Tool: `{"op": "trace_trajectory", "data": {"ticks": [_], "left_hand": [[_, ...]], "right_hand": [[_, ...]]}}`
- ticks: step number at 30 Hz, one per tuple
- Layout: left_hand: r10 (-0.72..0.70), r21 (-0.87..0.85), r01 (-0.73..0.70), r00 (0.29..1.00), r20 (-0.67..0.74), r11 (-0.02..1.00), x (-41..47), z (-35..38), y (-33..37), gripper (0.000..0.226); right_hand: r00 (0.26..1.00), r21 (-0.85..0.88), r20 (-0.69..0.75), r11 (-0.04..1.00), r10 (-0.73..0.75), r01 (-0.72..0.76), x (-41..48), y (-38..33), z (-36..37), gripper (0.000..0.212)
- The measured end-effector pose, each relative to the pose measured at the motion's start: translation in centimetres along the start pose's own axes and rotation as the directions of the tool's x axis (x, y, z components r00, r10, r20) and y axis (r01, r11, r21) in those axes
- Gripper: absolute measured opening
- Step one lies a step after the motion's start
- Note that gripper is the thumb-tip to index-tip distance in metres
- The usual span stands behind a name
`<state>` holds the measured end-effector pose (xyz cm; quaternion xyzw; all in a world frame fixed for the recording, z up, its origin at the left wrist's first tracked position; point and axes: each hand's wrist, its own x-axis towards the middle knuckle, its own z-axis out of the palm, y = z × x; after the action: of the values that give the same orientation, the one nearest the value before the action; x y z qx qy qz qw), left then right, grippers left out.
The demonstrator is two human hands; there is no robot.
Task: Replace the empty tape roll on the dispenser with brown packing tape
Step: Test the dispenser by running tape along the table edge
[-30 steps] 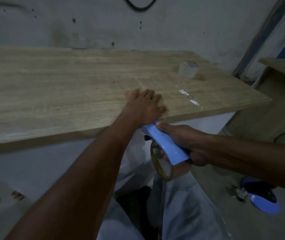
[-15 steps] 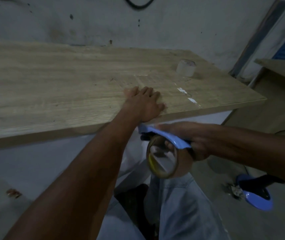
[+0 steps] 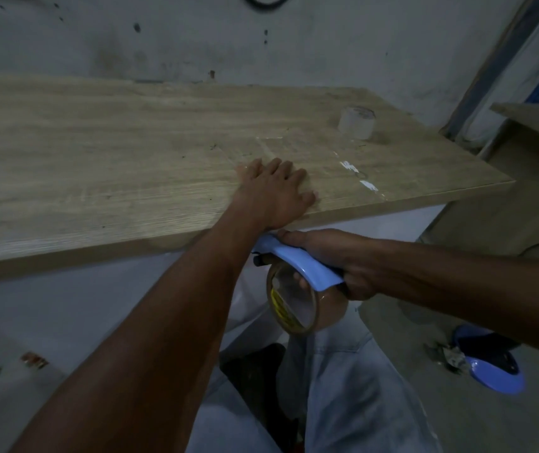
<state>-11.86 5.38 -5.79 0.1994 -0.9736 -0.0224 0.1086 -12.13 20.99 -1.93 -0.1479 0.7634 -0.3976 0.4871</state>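
Swap looks nearly done: my right hand point(image 3: 343, 266) grips the blue plastic dispenser point(image 3: 297, 261) carrying a brown packing tape roll point(image 3: 301, 302), left hand point(image 3: 276, 192) flat and empty on the wooden desk point(image 3: 98, 165), pale spent roll point(image 3: 356, 122) at 2 o'clock; testing remains.

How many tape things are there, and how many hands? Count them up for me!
Tape rolls: 2, the brown roll on the dispenser and the pale roll standing on the table
Blue dispensers: 1, the dispenser gripped in the right hand
Hands: 2, the right hand and the left hand flat on the table
Total: 5
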Motion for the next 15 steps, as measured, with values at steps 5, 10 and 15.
{"op": "trace_trajectory", "data": {"ticks": [5, 10, 15], "left_hand": [[-0.003, 0.006, 0.003, 1.0, 0.005, 1.0, 0.1, 0.1, -0.1, 0.069], [0.015, 0.004, -0.014, 1.0, -0.002, 1.0, 0.1, 0.2, -0.4, 0.069], [-0.031, -0.045, 0.029, 0.999, -0.042, 0.999, 0.0, 0.1, -0.2, 0.068]], "right_hand": [[0.998, 0.02, 0.035, 0.998, 0.06, -0.061, -0.2, 0.0, -0.2, 0.045], [0.986, 0.048, 0.093, 0.989, 0.137, -0.142, -1.4, 0.0, -1.1, 0.039], [0.98, 0.13, 0.128, 0.977, 0.151, -0.168, -4.1, -0.5, -3.4, 0.031]]}}
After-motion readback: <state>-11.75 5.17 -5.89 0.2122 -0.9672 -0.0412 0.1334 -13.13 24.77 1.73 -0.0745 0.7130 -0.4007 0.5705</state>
